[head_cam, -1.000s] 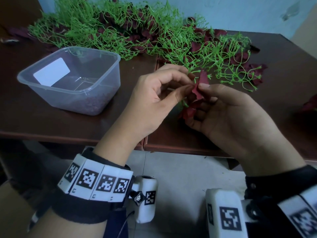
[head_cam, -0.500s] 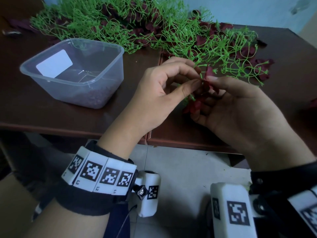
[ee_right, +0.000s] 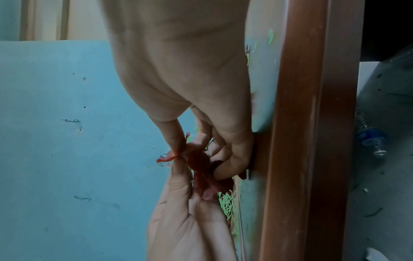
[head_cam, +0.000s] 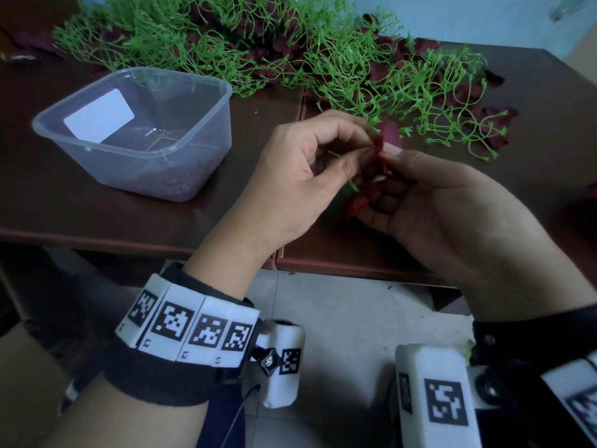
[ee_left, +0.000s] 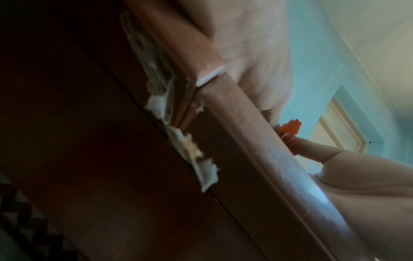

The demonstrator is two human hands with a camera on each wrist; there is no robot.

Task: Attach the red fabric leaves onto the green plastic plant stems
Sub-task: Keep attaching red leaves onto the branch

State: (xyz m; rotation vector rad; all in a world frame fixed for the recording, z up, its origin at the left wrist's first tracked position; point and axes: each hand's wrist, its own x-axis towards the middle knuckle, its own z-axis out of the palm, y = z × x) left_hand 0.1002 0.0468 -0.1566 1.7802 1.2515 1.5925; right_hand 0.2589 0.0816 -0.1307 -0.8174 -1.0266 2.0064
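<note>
In the head view my two hands meet above the table's front edge. My left hand [head_cam: 368, 143] pinches a thin green stem [head_cam: 352, 186] between thumb and forefinger. A dark red fabric leaf [head_cam: 390, 134] stands up at that spot. My right hand [head_cam: 387, 163] pinches this leaf with its thumb and cups more red leaves [head_cam: 359, 202] in its curled fingers. The right wrist view shows the red leaves [ee_right: 201, 169] between both hands' fingertips, with a green sprig [ee_right: 226, 203] behind them. In the left wrist view the table edge hides all but the leaf's tip [ee_left: 290, 128].
A big tangle of green stems with red leaves [head_cam: 290, 53] lies across the back of the brown table [head_cam: 80, 205]. A clear plastic tub [head_cam: 181, 92] stands at the left with red bits at its bottom. Loose red leaves [head_cam: 497, 121] lie at the right.
Both hands have stayed together at the same spot, fingertips working the leaf. The left thumb has slid up toward the leaf, which now stands a little more upright.
</note>
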